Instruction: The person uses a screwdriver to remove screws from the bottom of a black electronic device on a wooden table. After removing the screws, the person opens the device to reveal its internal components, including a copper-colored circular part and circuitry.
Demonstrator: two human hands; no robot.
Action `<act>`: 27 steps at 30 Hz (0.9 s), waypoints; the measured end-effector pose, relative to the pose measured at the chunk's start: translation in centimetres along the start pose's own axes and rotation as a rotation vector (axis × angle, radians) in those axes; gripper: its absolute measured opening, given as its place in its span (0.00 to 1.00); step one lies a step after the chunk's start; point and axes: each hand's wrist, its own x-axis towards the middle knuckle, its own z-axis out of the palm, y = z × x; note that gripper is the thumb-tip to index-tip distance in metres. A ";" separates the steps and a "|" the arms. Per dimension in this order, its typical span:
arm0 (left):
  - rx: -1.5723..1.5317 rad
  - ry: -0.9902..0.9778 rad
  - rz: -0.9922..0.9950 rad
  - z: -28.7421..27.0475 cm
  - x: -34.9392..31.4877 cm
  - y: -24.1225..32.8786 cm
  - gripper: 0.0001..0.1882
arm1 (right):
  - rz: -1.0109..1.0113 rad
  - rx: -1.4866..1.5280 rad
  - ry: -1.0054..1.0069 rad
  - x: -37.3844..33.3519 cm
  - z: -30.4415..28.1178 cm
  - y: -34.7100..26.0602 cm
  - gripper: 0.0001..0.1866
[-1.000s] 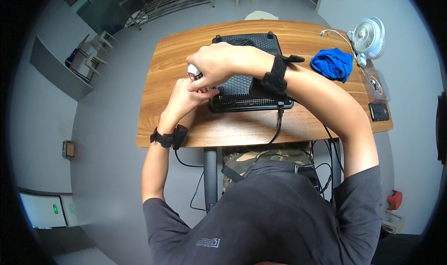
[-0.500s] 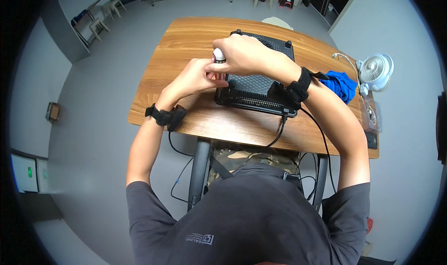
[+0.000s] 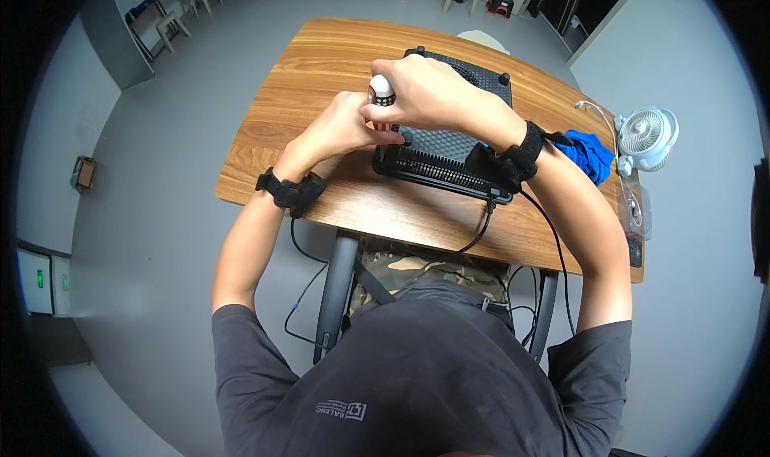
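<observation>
A black rectangular device [image 3: 449,142] lies on the wooden table with a textured panel facing up, stubby feet at its corners and slots along its near edge. Over its left side, my right hand [image 3: 425,92] is closed round the handle of what looks like a screwdriver [image 3: 382,88], with a white rounded end, a dark band and red-and-white stripes below. The tool stands roughly upright. My left hand [image 3: 343,128] is closed about its lower part, with fingertips close to the device's near-left foot. Fingers hide the tool's tip.
A black cable [image 3: 486,226] runs from the device's near edge over the table edge. To the right lie a blue cloth [image 3: 585,156], a small white fan [image 3: 646,136] and a clear plastic container [image 3: 636,208]. Black straps with cables circle both wrists.
Both hands keep their hold on the tool at nearly the same spot. The whole view has shifted slightly; the tool's white end now leans a little more to the right.
</observation>
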 end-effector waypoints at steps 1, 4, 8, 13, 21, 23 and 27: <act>-0.014 0.000 0.007 0.1 0.0 -0.1 0.18 | -0.028 0.025 0.006 0.0 0.0 0.2 0.26; -0.044 -0.023 0.006 0.2 -0.2 -0.9 0.18 | -0.114 0.106 0.030 -0.5 0.3 0.9 0.23; -0.044 -0.043 -0.059 -0.1 -0.3 -1.5 0.19 | -0.086 0.145 0.092 -0.8 0.5 1.0 0.27; -0.005 0.027 0.013 0.2 -0.2 -1.0 0.17 | -0.024 0.083 0.062 -0.3 1.1 0.6 0.27; 0.045 0.045 0.005 -0.1 -0.2 0.4 0.16 | -0.034 0.131 0.065 -0.3 0.7 0.7 0.27; 0.042 0.051 0.017 0.1 -0.2 0.0 0.16 | -0.045 0.134 0.080 -0.3 1.2 1.0 0.28; 0.035 0.044 -0.002 0.5 -0.3 -0.4 0.16 | -0.036 0.115 0.078 -0.5 1.3 1.0 0.28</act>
